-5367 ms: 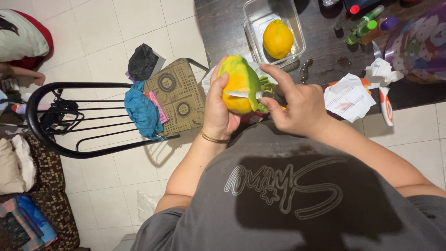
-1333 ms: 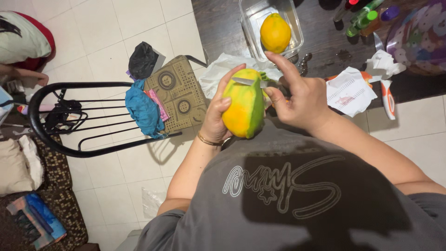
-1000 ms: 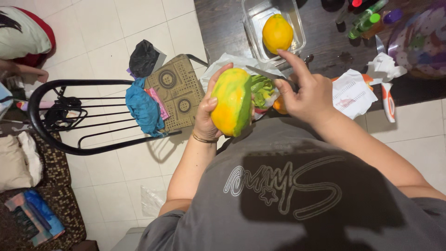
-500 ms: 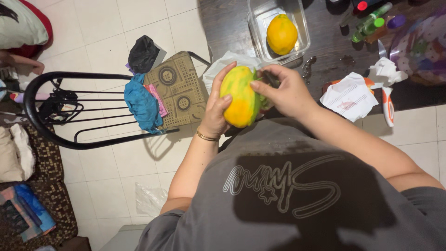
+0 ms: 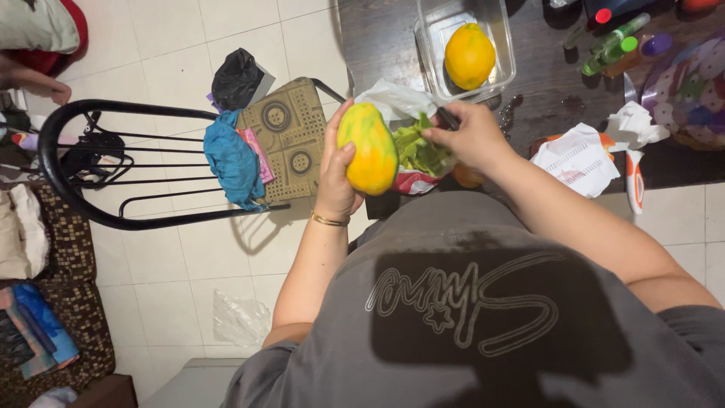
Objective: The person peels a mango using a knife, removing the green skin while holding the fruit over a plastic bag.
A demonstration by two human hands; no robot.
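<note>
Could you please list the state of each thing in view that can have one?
Left hand: gripping the papaya.
Papaya: held upright, skin partly green, partly yellow-orange.
Right hand: closed on a dark knife handle, over the peels.
Plastic bag: open, green peels inside.
Clear container: lidless, holding a peeled orange fruit.
Chair: piled with cloth and a cushion.

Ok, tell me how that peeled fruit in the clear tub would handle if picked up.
The peeled fruit shows bare, glossy yellow flesh, so it is probably slippery and easily bruised. Its rounded shape suggests it would roll, though the clear tub walls hem it in.
</note>
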